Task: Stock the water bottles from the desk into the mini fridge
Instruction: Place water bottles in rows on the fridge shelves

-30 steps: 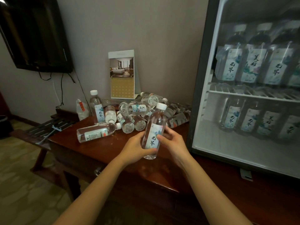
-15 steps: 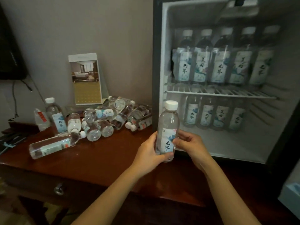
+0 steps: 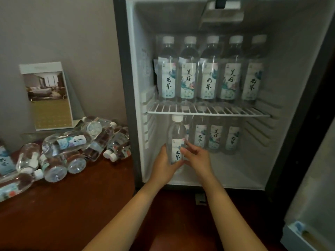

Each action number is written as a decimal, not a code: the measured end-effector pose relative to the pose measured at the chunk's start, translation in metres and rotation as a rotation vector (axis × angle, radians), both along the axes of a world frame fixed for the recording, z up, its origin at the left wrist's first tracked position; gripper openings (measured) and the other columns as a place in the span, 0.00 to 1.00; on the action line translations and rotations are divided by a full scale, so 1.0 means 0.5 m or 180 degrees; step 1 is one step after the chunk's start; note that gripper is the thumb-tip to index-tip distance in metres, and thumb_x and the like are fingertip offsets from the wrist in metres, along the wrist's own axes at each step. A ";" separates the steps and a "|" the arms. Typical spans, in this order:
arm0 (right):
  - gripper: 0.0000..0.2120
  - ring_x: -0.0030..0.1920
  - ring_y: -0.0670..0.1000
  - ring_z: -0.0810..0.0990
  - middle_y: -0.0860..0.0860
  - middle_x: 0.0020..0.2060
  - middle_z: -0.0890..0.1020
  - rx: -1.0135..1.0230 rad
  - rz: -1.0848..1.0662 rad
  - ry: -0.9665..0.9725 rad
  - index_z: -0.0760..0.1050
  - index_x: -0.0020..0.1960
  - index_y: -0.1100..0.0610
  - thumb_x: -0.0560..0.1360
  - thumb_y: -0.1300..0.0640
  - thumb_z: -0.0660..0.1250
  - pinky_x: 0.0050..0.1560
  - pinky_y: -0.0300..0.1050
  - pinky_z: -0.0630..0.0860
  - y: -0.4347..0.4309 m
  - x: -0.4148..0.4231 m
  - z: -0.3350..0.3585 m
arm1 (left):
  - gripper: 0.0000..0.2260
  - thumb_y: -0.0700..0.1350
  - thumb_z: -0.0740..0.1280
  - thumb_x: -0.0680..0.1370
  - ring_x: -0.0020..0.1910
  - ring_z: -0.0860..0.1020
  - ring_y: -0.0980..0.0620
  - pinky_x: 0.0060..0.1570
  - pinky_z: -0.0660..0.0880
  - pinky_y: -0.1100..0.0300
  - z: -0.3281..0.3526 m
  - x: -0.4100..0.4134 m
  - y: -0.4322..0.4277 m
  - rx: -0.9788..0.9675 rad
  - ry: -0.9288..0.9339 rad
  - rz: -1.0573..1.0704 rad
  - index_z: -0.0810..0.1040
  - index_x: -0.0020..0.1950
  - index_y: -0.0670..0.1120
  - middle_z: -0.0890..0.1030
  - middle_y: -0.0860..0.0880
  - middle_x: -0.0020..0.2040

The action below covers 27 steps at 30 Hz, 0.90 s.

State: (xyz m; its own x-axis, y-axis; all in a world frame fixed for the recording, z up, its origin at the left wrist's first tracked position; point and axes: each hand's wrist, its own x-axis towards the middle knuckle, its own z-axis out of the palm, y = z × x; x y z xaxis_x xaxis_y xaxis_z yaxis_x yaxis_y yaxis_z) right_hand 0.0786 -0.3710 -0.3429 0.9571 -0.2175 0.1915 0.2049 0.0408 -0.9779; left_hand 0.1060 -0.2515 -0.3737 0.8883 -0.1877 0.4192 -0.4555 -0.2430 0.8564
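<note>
Both hands grip one upright water bottle (image 3: 176, 142): left hand (image 3: 164, 164) round its base, right hand (image 3: 196, 158) at the label. It was over the desk (image 3: 72, 205) half a second ago and is now centre frame, in the mini fridge (image 3: 137, 69) lower bay. Set-down looks imminent.

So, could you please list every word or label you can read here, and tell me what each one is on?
"无界": held water bottle; leftmost upper-shelf bottle.
"美好": second upper-shelf bottle; fourth upper-shelf bottle.
Too small to read: the fine print low on those labels.
Too blurred to read: the heading on the room-photo card; the labels of the bottles lying on the desk.
</note>
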 end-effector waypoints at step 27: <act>0.22 0.55 0.52 0.78 0.60 0.56 0.80 -0.0660 -0.0238 0.0251 0.74 0.62 0.65 0.71 0.76 0.58 0.57 0.43 0.73 0.039 0.151 -0.003 | 0.34 0.43 0.62 0.79 0.69 0.66 0.41 0.66 0.64 0.51 0.043 0.159 -0.045 0.0679 0.0926 0.1063 0.44 0.76 0.42 0.63 0.39 0.73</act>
State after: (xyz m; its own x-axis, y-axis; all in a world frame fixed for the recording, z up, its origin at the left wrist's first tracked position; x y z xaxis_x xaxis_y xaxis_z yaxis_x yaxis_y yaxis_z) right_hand 0.1539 -0.3517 -0.3444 0.9535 -0.2521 0.1648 0.1225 -0.1751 -0.9769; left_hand 0.1857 -0.2742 -0.3523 0.9891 0.0727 0.1279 -0.0720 -0.5187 0.8519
